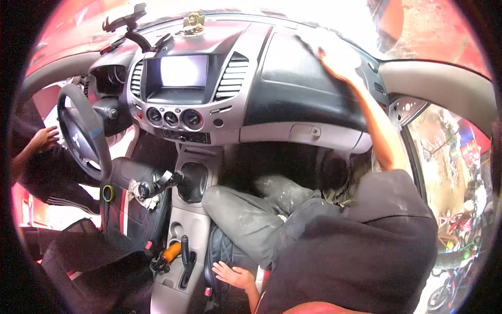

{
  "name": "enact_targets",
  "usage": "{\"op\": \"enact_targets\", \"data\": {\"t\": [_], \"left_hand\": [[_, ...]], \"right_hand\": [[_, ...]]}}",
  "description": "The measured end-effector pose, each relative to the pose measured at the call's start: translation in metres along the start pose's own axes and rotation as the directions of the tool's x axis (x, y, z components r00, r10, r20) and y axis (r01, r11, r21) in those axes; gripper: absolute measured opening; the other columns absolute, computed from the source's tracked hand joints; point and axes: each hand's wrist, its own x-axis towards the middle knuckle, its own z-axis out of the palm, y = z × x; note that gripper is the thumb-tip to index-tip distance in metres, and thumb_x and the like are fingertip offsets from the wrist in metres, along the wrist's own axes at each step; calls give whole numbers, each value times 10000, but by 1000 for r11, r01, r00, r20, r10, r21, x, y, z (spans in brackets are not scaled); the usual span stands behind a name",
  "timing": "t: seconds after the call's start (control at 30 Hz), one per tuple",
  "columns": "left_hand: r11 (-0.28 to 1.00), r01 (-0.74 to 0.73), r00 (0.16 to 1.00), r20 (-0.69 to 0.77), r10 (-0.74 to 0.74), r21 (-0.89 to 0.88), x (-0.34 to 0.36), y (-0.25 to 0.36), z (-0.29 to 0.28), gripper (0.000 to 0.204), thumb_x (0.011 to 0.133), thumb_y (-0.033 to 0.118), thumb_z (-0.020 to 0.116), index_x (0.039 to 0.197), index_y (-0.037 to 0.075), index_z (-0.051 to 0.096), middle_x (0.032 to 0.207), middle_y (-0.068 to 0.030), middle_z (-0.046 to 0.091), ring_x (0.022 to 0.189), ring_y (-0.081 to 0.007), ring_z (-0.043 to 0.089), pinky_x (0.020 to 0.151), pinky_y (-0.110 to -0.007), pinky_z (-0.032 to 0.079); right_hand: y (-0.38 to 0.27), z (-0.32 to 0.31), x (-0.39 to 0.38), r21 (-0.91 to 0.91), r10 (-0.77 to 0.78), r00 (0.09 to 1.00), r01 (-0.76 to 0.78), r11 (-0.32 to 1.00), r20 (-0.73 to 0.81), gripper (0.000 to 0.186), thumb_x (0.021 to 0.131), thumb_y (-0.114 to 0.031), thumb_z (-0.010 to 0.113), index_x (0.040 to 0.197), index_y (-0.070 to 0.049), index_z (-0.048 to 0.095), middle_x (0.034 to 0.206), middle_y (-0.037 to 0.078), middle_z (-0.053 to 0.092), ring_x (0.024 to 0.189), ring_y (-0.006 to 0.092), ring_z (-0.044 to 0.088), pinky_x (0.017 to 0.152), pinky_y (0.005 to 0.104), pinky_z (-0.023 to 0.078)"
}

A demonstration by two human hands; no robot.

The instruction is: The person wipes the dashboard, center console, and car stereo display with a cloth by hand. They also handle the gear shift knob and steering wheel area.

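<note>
My right arm stretches up over the passenger side of the dashboard (pixel 293 68). My right hand (pixel 321 53) is at the dashboard's top, close to the windscreen. Bright glare washes out its fingers and a whitish patch around it, so whatever it may hold cannot be made out. Low in the view, my left hand (pixel 232 275) is open with fingers apart and holds nothing. It is over the black quilted passenger seat (pixel 222 246), to the right of the handbrake lever (pixel 185 251). My bent knee is beside the centre console (pixel 191 222).
Another person's hand (pixel 44 138) is near the steering wheel (pixel 83 131) at the left. An orange cylindrical object (pixel 171 253) stands in the console, and a pale crumpled cloth (pixel 144 196) lies by the gear lever (pixel 170 180). A phone holder (pixel 128 23) rises from the dashboard.
</note>
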Motion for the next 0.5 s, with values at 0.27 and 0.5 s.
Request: {"op": "enact_targets", "data": {"t": [0.27,0.5], "left_hand": [[999,-37,998,-47,35,-36,1,3,5,512,1028,259,268,1407,-33,449,1516,-190,401,1442,-377,306,1177,-536,179],[999,-43,995,-93,41,-20,-2,9,2,498,1051,267,256,1397,-20,472,1499,-175,431,1423,-359,349,1181,-497,205]], "right_hand": [[-109,-7,-88,284,259,965,-236,929,-47,476,953,-429,463,1095,-34,687,986,207,681,951,369,637,866,491,477],[-191,45,-141,165,-184,841,305,938,-509,338,728,-209,648,1033,-66,678,970,125,680,900,342,644,839,466,518]]}}
